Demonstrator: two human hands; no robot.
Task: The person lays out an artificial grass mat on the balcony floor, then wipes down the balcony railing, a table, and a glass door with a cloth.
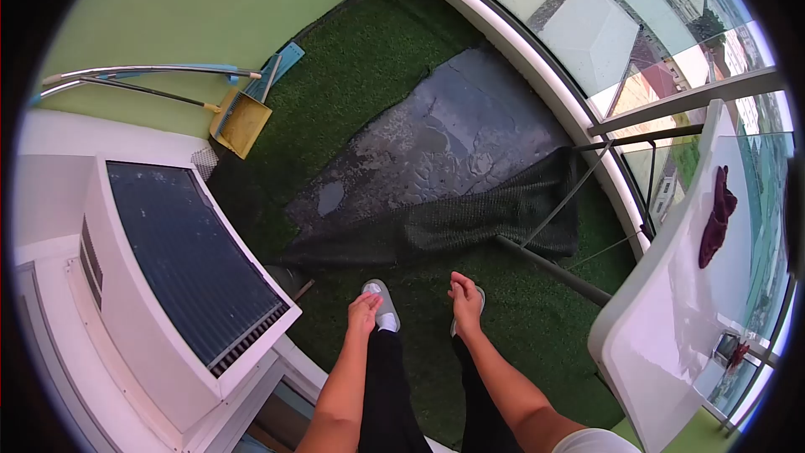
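Note:
My left hand (363, 312) hangs over my left shoe (386, 306), its fingers loosely bent with nothing seen in them. Over the other shoe is my right hand (466, 302), fingers partly curled and apart, also holding nothing visible. Both hands are in the air, short of the green artificial turf (360, 59). Beyond them a flap of the turf is folded back, its black backing (428, 231) facing up. The fold bares a wet grey floor (436, 143) with puddles on it.
An air conditioner unit (189, 243) stands at the left. A yellow dustpan (243, 124) and a blue dustpan (285, 63) lie by the green wall. At the right, a white table (654, 319) bears a dark red cloth (718, 218) beside the glass railing (495, 0).

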